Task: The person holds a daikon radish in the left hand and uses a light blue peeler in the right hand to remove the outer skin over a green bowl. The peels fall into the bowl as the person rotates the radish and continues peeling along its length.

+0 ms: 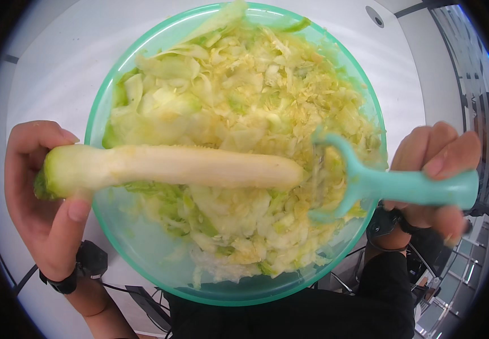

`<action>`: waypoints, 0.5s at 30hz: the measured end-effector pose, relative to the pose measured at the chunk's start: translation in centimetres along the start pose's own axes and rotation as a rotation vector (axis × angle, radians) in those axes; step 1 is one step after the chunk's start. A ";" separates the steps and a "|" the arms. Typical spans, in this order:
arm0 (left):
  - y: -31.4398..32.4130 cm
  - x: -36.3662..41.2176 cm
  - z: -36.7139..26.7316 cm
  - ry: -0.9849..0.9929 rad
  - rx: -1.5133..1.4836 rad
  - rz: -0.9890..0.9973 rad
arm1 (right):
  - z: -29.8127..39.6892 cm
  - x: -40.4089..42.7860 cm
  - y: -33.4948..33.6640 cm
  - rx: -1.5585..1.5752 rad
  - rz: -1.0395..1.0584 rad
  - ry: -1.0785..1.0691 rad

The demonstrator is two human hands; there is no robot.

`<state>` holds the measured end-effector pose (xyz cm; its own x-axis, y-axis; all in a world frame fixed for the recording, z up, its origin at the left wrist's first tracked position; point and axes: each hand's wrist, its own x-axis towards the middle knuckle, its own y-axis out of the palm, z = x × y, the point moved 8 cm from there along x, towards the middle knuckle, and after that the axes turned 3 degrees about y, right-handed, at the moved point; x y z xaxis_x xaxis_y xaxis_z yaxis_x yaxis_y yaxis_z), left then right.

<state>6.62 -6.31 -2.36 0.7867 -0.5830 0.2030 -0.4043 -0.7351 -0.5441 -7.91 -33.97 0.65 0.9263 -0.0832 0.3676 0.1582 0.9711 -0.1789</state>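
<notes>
A long peeled vegetable (pixel 202 166), pale with a green uncut end, lies level above a bowl of peelings. It may be a gourd or a zucchini. My left hand (pixel 36 216) grips its green end, the thumb below and the fingers curled behind. A turquoise Y-shaped peeler (pixel 405 186) is held by the handle in my right hand (pixel 424 146). Its blurred blade stands just past the vegetable's right tip, apparently apart from it. Under both, the translucent green bowl (pixel 119 237) holds a heap of pale yellow-green shavings (pixel 244 106).
A white table (pixel 58 84) carries the bowl, with a round grommet (pixel 375 17) at its far right. Black devices are strapped to both wrists, and a cable (pixel 121 291) runs from the left one. Glass partitions and a person's reflection or figure show at the right rim.
</notes>
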 end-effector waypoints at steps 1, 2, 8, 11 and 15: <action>0.1 0.0 0.0 0.007 0.011 0.018 | 0.0 0.0 0.7 -0.021 0.082 -0.003; 0.2 0.0 0.3 -0.015 -0.023 0.027 | -0.1 -0.1 1.2 -0.056 0.146 -0.006; 0.2 0.0 0.1 0.023 -0.028 0.031 | 0.4 -0.1 -0.1 -0.034 -0.013 -0.004; 0.1 0.0 0.1 0.016 -0.028 0.004 | 0.7 -0.1 0.4 -0.007 0.077 -0.025; 0.1 0.0 0.3 -0.028 -0.024 0.020 | 0.4 -0.4 2.3 -0.022 0.339 -0.002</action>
<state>6.71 -6.26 -2.62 0.7907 -0.5884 0.1693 -0.4314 -0.7317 -0.5278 -8.08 -31.59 0.44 0.9268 0.2442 0.2854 -0.1517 0.9384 -0.3105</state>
